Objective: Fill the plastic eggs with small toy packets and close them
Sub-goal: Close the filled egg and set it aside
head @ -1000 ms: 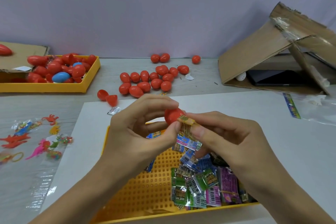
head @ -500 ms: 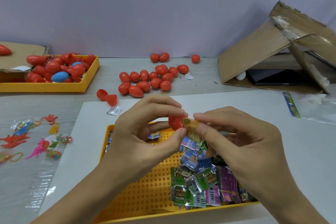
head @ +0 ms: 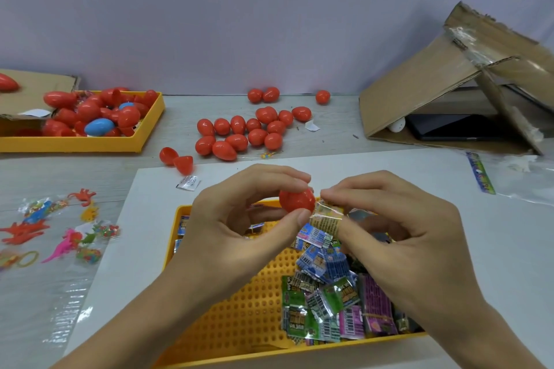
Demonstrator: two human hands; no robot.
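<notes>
My left hand [head: 236, 225] pinches a red egg half [head: 296, 200] between thumb and fingers, above the yellow perforated tray [head: 239, 308]. My right hand [head: 398, 237] pinches a small yellow toy packet [head: 325, 220] whose end touches the egg half's open side. A pile of colourful toy packets [head: 332, 299] lies in the tray's right part. A cluster of closed red eggs [head: 245, 133] sits on the table behind, and two open red halves [head: 177, 160] lie at its left.
A second yellow tray [head: 141, 141] at the back left holds red eggs and one blue egg. Loose rubbery toys in clear wrap [head: 60, 237] lie at the left. A collapsed cardboard box [head: 449, 93] stands at the back right over a dark tablet. White paper [head: 449, 219] lies under the tray.
Both hands shifted slightly right and up with the egg half and packet. The packet's end now sits closer against the egg half's opening.
</notes>
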